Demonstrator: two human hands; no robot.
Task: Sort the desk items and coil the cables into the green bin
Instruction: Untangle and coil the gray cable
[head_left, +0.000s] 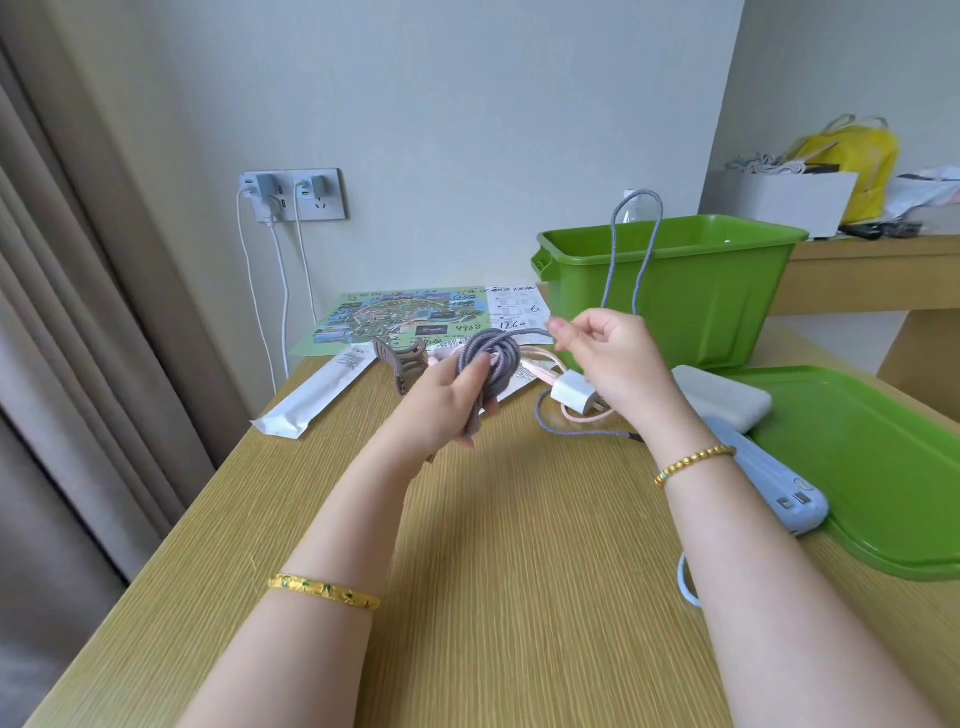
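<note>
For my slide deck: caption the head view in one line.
Left hand grips the grey cable coil while the right hand pinches its loose end before the green bin.

Grey braided cable (488, 358) half-coiled before open green bin (675, 291)

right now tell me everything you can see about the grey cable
The grey cable looks braided, a fabric-like sheath. Most of it is wound into a loose round coil that the left hand grips above the wooden desk. From the coil a strand runs to the right hand, which pinches it. A tall loop rises above that hand, in front of the green bin. Another stretch lies curved on the desk near the white charger plug, ending in a dark connector.
</note>
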